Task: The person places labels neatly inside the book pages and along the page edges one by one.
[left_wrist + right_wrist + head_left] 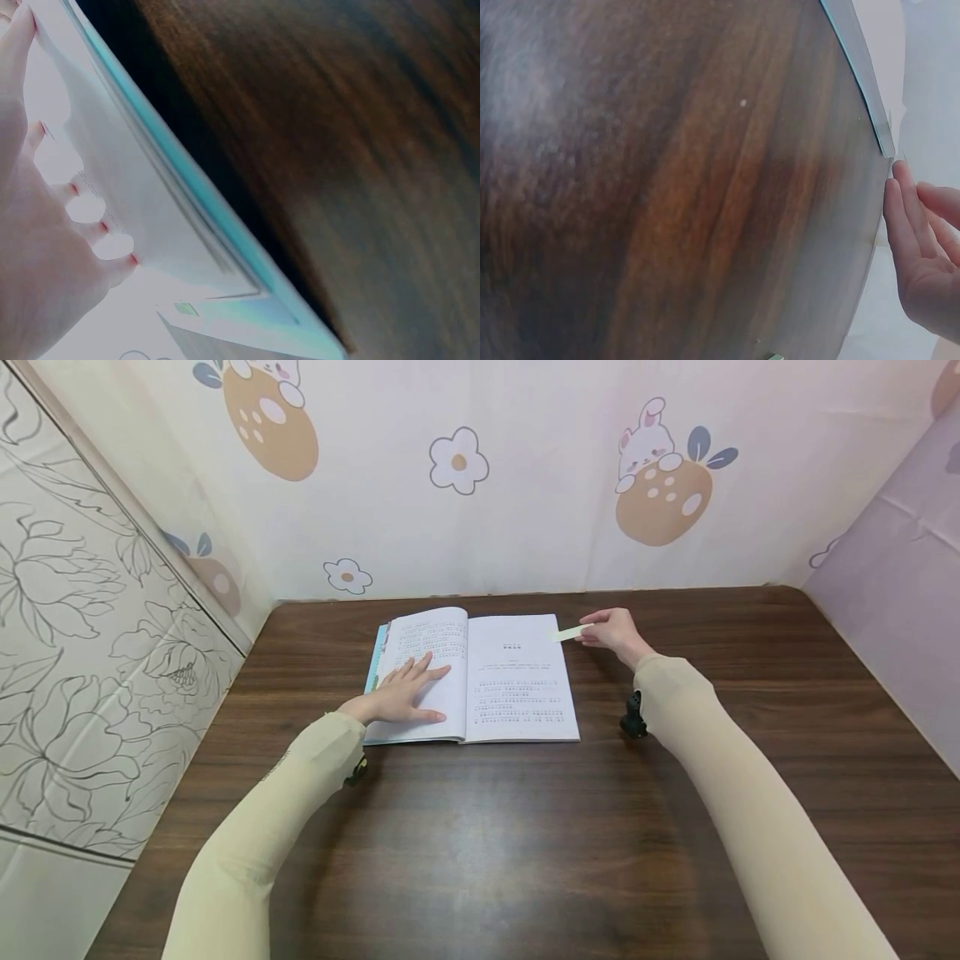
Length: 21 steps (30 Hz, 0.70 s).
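Observation:
An open book (519, 695) with printed text lies on the wooden table, its light-blue cover edge showing at the left. Fingers spread, my left hand (401, 695) rests on the left page. The left wrist view shows the same hand (49, 247) lying over the page. Beyond the book's right edge, my right hand (611, 633) pinches a pale yellow-green paper strip (570, 632) between thumb and fingers. The strip's far end overlaps the upper right edge of the right page. In the right wrist view, the fingertips of the right hand (926, 262) are close to the book's corner.
The dark wooden table (487, 852) stretches in front of the book and to both sides. A patterned curtain (525, 510) hangs behind the table's back edge. On the left stands a white panel (90, 635) with flower line drawings.

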### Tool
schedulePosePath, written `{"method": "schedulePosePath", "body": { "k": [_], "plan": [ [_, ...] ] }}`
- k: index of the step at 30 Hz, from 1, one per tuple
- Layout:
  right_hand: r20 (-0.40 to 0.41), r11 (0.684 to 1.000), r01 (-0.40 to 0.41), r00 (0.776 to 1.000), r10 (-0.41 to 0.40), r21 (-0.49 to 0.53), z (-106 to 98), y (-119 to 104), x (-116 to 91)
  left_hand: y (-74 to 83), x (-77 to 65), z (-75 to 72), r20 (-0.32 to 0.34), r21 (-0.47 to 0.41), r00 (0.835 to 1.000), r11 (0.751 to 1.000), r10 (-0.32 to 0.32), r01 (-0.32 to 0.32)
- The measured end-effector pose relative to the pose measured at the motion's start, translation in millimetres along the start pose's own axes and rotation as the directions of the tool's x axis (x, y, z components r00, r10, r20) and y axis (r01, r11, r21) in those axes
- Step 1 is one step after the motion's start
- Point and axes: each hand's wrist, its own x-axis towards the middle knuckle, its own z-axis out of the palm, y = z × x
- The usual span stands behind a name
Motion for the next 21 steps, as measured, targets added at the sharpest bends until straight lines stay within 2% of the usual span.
{"method": "schedulePosePath", "body": {
  "k": [14,16,19,21],
  "plan": [
    [-0.006,0.991,0.058,0.998,-0.059,-0.117,2.1,1.6,3.0,0.2,0.4,0.0,0.001,0.005,1.0,1.0,-0.009,0.009],
    [-0.016,0.984,0.078,0.997,-0.081,-0.161,2.3,1.7,3.1,-0.3,0.7,0.5,0.002,0.007,1.0,1.0,-0.011,0.011],
    [-0.045,0.944,0.146,0.985,-0.166,-0.297,1.5,2.2,2.3,-0.5,0.8,0.8,0.001,0.01,1.0,1.0,-0.007,0.007],
    [-0.053,0.887,0.191,0.971,-0.234,-0.421,0.2,1.6,1.4,-0.4,0.8,0.4,0.003,0.01,1.0,1.0,-0.008,0.008]
  ]
}}
